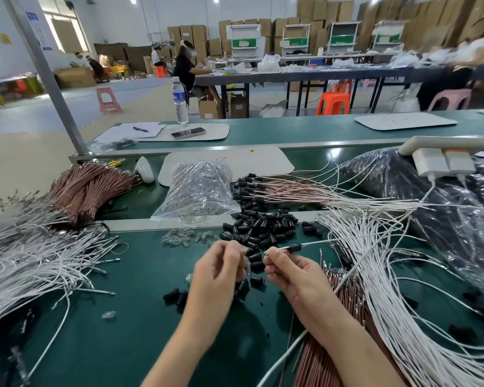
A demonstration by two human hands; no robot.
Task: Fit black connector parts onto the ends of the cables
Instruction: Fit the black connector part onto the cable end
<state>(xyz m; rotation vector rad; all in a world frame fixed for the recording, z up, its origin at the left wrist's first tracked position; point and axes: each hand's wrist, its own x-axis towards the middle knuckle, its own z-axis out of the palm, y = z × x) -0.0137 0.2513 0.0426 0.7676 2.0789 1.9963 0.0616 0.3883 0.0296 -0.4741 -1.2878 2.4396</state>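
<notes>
Near the black connector pile [260, 227], the right grip [288, 270] is pinching a white cable [316, 242]; the left grip [218, 269] is pinching a tiny part [245, 249].

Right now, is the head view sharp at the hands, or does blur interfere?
Head view: left hand, right hand and white cable fairly sharp; far right background smeared; glare on the clear bag; wide-angle bends the table edge.

I get a single wide-angle view, worn on the person's head, facing forward and down: close over the left hand [217, 273] and right hand [291, 272] at the green bench [123, 344], hall [67, 107] far behind.
</notes>
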